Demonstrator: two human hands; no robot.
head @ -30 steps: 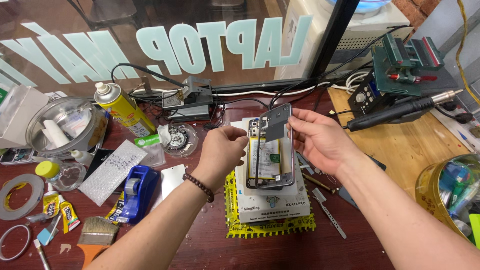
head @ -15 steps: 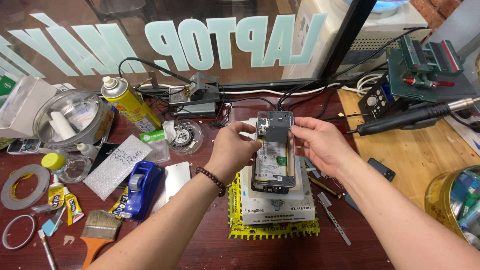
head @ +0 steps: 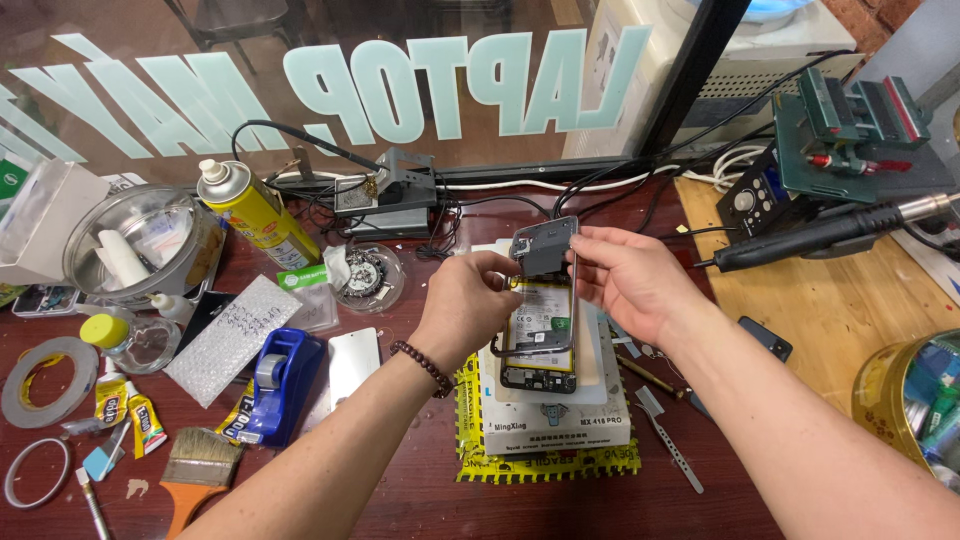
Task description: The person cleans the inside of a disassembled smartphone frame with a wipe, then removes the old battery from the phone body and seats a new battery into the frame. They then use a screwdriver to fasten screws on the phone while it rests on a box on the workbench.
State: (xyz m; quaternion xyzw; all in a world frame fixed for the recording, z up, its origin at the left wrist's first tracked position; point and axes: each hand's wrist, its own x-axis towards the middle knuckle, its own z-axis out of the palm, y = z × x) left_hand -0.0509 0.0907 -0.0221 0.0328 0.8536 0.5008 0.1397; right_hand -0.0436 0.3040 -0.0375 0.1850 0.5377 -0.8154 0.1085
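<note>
Lifting a thin phone frame [head: 545, 290] clear of the opened phone [head: 538, 335], the person has both hands closed on its upper end: the left hand [head: 465, 305] pinches the left edge with fingertips curled in, and the right hand [head: 625, 280] clamps the right edge between thumb and fingers. The frame tilts up, its lower end hanging just above the phone, which lies face down with battery and board exposed on a white heating pad [head: 555, 425], itself on a yellow-edged mat [head: 470, 460].

By my reading the step in hand is parting this middle frame from the body. I cannot tell from here whether the bottom edge is fully free. The next move would call for a slow, even lift with both pinches kept level, so nothing snags.

As for containers: a steel bowl [head: 95, 275] at far left holds a white tube and what look like clear bags; a small round dish [head: 368, 278] near the spray can [head: 245, 205] holds dark small parts; a gold tin [head: 885, 395] at the right edge holds coloured tools. A blue tape dispenser [head: 280, 385] sits beside the left forearm.
</note>
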